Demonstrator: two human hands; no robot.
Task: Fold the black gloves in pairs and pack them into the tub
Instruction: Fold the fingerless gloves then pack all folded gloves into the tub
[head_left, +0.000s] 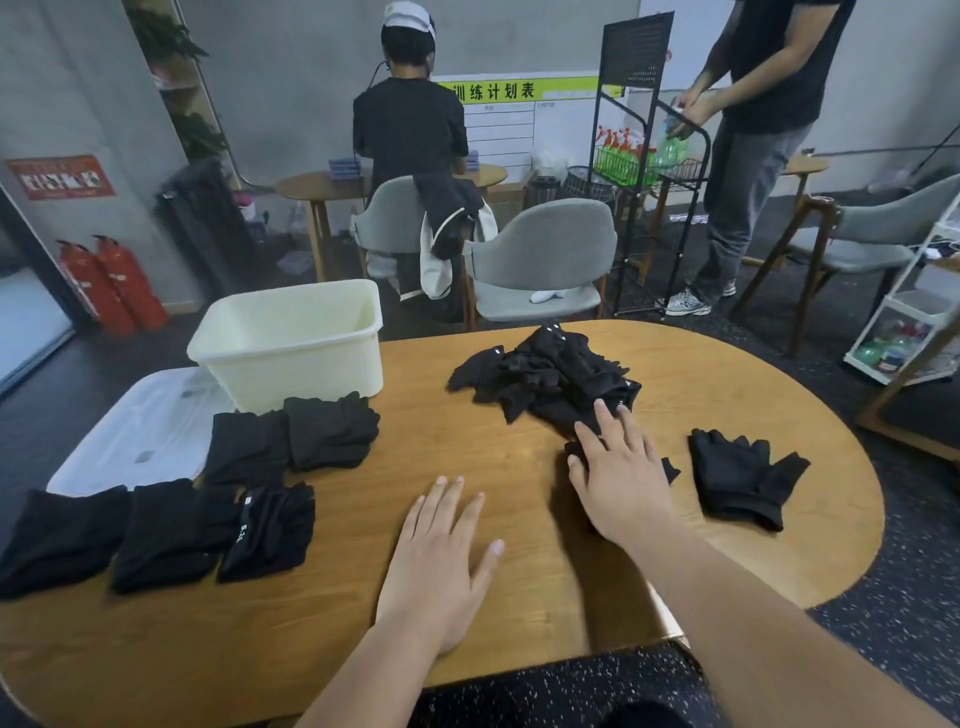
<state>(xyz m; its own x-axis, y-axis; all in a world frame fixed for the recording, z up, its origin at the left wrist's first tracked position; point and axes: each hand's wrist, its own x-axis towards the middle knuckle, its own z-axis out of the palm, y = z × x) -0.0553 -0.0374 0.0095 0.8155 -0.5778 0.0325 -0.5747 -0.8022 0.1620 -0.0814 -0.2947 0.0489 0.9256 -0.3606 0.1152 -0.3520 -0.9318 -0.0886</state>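
Worktop (519, 582): wood, visible grain, smooth satin sheen. Tub (291, 364): cream plastic, smooth, low gloss. White lid (140, 436) beside it: translucent plastic, glossy. Glove pile (545, 374), folded gloves (327, 431), single glove (737, 483): black cloth, matt, soft-looking. Chair (545, 244): grey matt fabric, wooden legs. Rack (636, 52): black metal, perforated top panel. Floor (924, 571): dark, speckled, matt.

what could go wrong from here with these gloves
1. The right hand covers a glove touching the loose pile; pulling it may drag others along.
2. The lone glove lies apart on the right and might get overlooked or mismatched.
3. The leftmost folded pair sits near the edge of the table and could slide off when reached for.
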